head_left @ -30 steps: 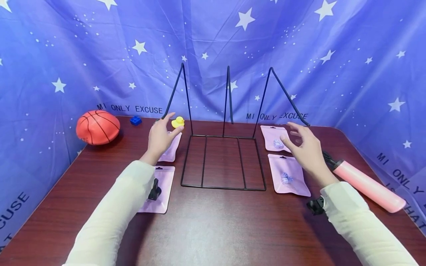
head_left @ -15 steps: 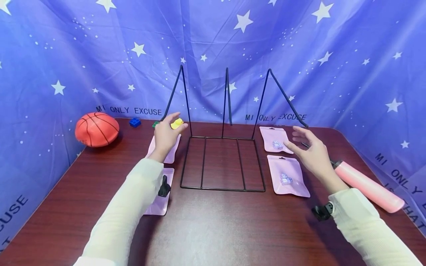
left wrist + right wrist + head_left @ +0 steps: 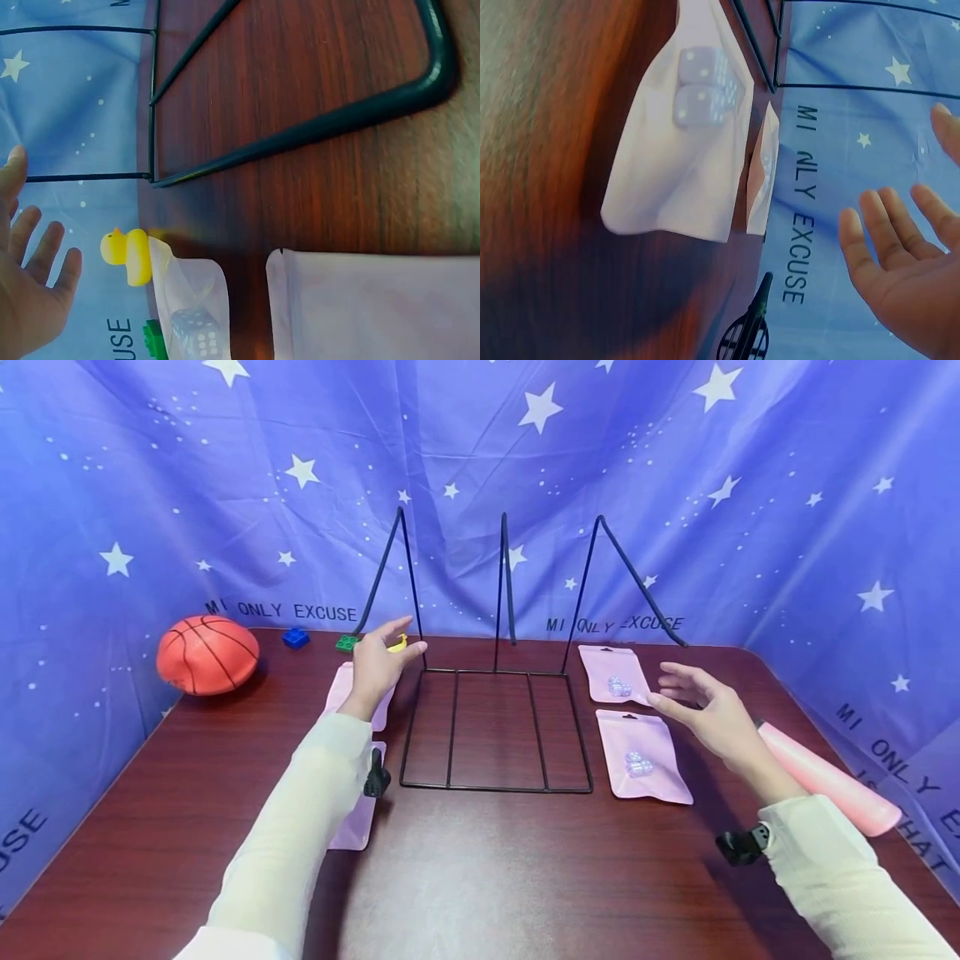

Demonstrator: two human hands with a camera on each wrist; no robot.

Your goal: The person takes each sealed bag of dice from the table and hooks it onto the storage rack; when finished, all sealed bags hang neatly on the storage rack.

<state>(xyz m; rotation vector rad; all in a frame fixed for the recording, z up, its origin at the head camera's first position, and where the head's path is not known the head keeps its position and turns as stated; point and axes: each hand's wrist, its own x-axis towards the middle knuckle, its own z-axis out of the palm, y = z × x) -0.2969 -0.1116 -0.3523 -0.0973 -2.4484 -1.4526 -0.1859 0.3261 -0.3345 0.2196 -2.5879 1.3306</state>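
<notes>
duck (image 3: 129, 256) just beyond open left hand (image 3: 378, 662)

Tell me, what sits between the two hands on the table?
The black wire rack stands between the left hand and the right hand, with two pink bags right of it. The head view shows this.

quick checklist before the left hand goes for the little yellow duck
1. Left hand open: ok, fingers spread, holding nothing.
2. Duck in reach: ok, just past the fingertips.
3. Duck upright and free: ok, standing at the far edge of a pink bag.
4. Wire rack out of the path: cannot tell, its left upright is close by.
5. Right hand clear: ok, open above the table.
</notes>
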